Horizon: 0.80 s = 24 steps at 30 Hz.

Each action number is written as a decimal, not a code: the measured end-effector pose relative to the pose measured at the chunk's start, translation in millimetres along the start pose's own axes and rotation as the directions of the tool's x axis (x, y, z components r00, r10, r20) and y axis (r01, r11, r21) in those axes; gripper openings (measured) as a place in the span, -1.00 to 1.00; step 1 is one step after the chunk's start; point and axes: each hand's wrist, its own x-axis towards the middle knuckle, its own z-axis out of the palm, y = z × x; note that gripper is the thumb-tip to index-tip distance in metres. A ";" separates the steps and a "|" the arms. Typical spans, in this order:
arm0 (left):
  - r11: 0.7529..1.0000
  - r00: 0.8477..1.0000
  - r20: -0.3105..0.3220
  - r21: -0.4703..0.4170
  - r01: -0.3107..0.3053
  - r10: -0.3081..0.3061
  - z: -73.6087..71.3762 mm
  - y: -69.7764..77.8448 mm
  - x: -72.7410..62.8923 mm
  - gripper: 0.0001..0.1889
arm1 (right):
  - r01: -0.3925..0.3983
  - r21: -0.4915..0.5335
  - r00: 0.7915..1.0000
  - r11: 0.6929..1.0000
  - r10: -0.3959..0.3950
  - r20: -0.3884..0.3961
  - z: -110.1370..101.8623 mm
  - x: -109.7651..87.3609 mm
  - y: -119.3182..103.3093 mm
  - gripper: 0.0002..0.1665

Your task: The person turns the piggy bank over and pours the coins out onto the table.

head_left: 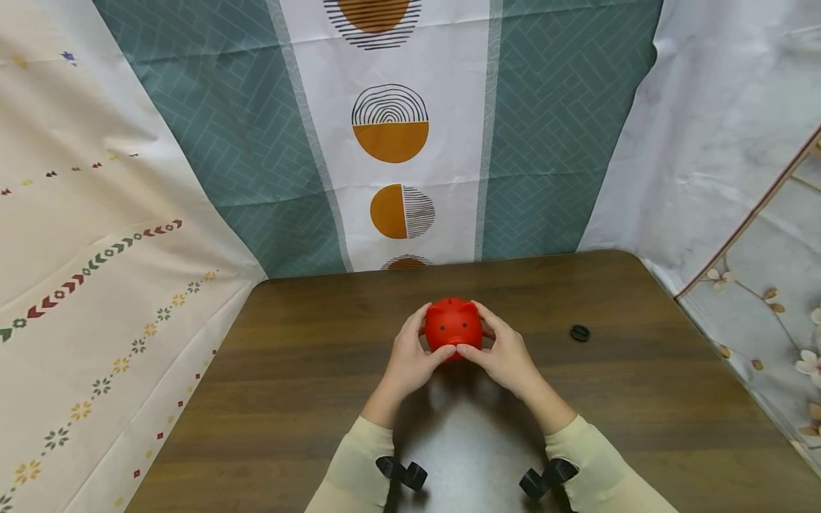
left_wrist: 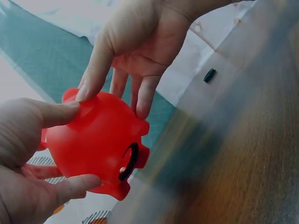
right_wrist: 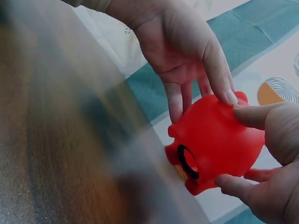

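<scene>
Both hands hold a red piggy bank near the middle of the table, its snout turned toward me. My left hand grips one side and my right hand the other, thumbs meeting below the snout. Seen from the left wrist, the piggy bank is lifted, showing its stubby feet and a black-rimmed round opening in the belly. The same opening faces down in the right wrist view. To the right on the table lies a small round black plug.
The brown wooden table carries a bright glare patch before me. Behind it hangs a teal and white patterned cloth; a cream cloth drapes on the left and a floral one on the right. Black straps with camera mounts circle both sleeves.
</scene>
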 end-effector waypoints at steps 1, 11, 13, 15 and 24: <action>1.000 1.000 0.000 -0.003 -0.005 0.005 0.3 -0.2 -0.1 -0.14 | -0.007 0.003 1.000 1.000 0.007 -0.002 -0.2 -0.6 -0.3 -0.01; 0.942 0.939 -0.157 -0.089 -0.323 0.307 -3.7 13.4 0.6 -0.16 | 0.359 -0.034 0.914 0.933 -0.358 -0.188 -1.3 -0.3 -7.0 -0.04; 0.962 0.957 -0.140 -0.070 -0.266 0.254 -4.2 12.6 0.3 -0.17 | 0.290 0.012 0.947 0.957 -0.285 -0.151 -2.3 0.5 -6.8 -0.05; 0.986 0.983 -0.097 -0.041 -0.162 0.158 -3.4 8.6 0.1 -0.17 | 0.156 0.032 0.984 0.987 -0.152 -0.089 -3.4 0.8 -4.7 -0.05; 0.998 0.998 -0.033 -0.032 -0.055 0.054 -0.4 6.3 -1.5 -0.17 | 0.023 -0.001 0.999 1.000 -0.023 -0.035 -4.3 -0.1 -2.9 -0.05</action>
